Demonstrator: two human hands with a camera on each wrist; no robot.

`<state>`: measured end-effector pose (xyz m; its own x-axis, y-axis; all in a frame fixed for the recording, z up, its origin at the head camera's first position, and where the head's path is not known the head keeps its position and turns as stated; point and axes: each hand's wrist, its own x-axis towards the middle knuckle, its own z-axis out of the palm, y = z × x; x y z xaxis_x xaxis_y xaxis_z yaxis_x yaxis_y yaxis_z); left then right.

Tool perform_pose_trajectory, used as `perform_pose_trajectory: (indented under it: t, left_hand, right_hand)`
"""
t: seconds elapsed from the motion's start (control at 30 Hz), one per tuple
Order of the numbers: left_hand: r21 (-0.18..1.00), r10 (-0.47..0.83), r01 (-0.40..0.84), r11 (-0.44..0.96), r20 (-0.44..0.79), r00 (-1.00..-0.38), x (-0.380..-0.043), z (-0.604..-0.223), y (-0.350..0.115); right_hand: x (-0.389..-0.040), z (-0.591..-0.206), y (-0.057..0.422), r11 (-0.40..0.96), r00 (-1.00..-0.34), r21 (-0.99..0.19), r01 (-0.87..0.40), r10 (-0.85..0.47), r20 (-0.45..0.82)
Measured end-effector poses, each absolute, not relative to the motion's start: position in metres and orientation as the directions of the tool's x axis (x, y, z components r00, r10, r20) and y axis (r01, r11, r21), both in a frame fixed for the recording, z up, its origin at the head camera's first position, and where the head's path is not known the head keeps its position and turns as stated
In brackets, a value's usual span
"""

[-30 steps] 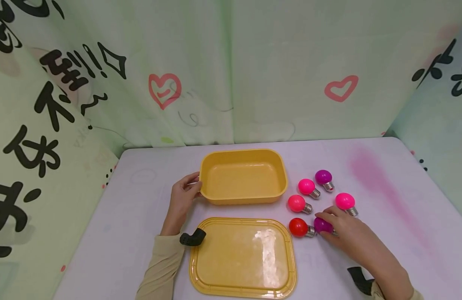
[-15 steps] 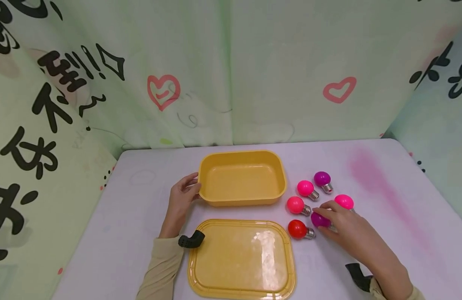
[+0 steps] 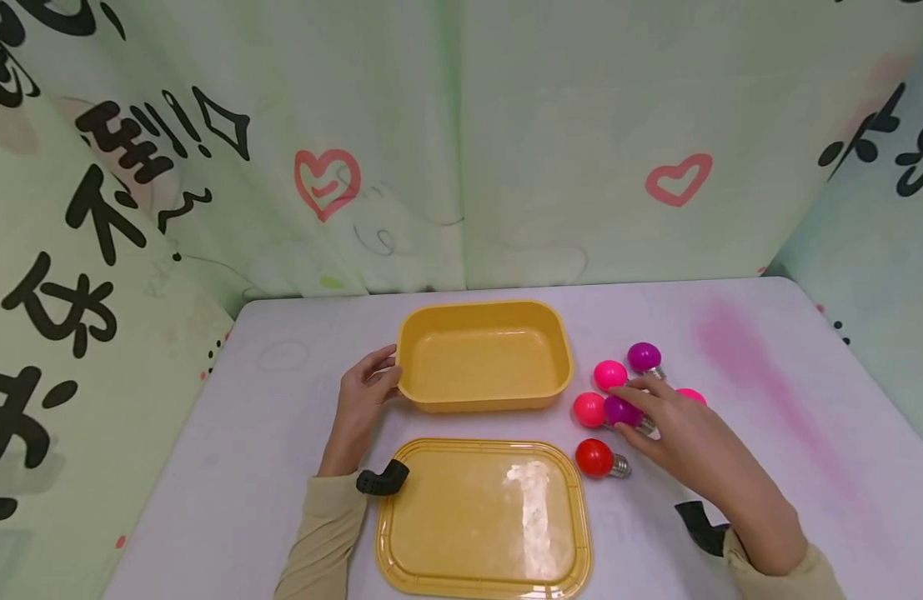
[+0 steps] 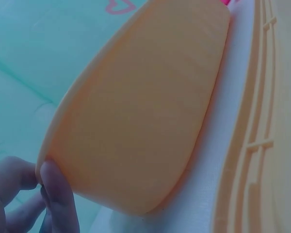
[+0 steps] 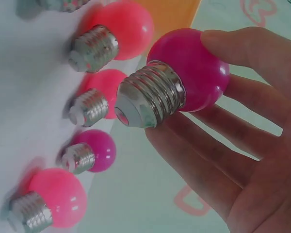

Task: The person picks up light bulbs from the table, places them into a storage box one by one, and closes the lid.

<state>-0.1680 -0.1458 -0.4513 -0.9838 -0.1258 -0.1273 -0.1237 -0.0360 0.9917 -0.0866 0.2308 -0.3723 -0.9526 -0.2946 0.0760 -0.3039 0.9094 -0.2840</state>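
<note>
My left hand (image 3: 362, 408) pinches the left rim of a yellow plastic tub (image 3: 491, 402) between thumb and fingers; the left wrist view shows the thumb (image 4: 58, 194) on the tub's outer wall. A purple light bulb (image 3: 622, 412) is in my right hand (image 3: 689, 437), gripped by its round globe, its silver screw base (image 5: 153, 94) pointing away from the palm. Around that hand lie several more bulbs: a red one (image 3: 594, 458), a coral one (image 3: 588, 410), a pink one (image 3: 609, 375), another purple one (image 3: 644, 357), and a second pink one (image 3: 692, 395) partly hidden behind the hand.
In front of the tub lies a shiny yellow lid (image 3: 461, 517), near the left sleeve (image 3: 322, 533). The white tabletop (image 3: 213, 467) ends at a green curtain (image 3: 551, 183) behind, with printed cloth at both sides.
My right hand has picked up the purple bulb from beside the red one and carried it away from me and left, over by the coral bulb. The left hand keeps its place on the tub.
</note>
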Motion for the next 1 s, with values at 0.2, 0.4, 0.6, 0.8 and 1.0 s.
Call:
perform_pose_trajectory:
  t: [0.2,0.4,0.6,0.8,1.0]
  left_hand:
    - [0.991,-0.123,-0.132,-0.021,-0.134,-0.983,-0.168,-0.451,-0.146]
    - [0.991,-0.124,-0.134,-0.018,-0.136,-0.983,-0.168,-0.451,-0.147]
    - [0.988,-0.135,-0.155,-0.017,-0.156,-0.978,-0.168,-0.450,-0.149]
    - [0.988,-0.143,-0.154,-0.008,-0.153,-0.978,-0.168,-0.450,-0.148]
    - [0.990,-0.124,-0.137,-0.028,-0.140,-0.982,-0.168,-0.453,-0.147]
  right_hand:
    - [-0.094,-0.367,0.223,0.895,-0.942,-0.293,-0.336,-0.319,0.106]
    - [-0.105,-0.360,0.214,0.882,-0.935,-0.309,-0.355,-0.335,0.117]
    - [-0.115,-0.354,0.203,0.865,-0.929,-0.339,-0.370,-0.345,0.133]
    - [-0.125,-0.352,0.192,0.838,-0.914,-0.366,-0.404,-0.360,0.185]
    - [-0.134,-0.353,0.183,0.818,-0.899,-0.376,-0.435,-0.374,0.227]
